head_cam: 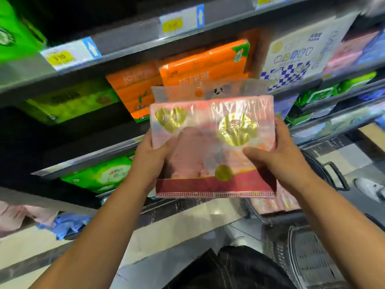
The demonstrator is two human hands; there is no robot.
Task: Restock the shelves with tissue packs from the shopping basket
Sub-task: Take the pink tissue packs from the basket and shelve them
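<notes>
Tissue packs (200,63) in orange, green and white already fill much of the shelves (129,41) across the upper frame, though a dark gap shows at centre left. The shopping basket (312,268) at lower right seems to hold more pink packs (268,203), so I judge you are only partway through. The pink tissue pack (212,142) sits mid-frame, raised before the shelves and not yet placed. Your left hand (148,161) and right hand (279,155) grip its lower sides, thumbs on the front, forearms reaching up.
</notes>
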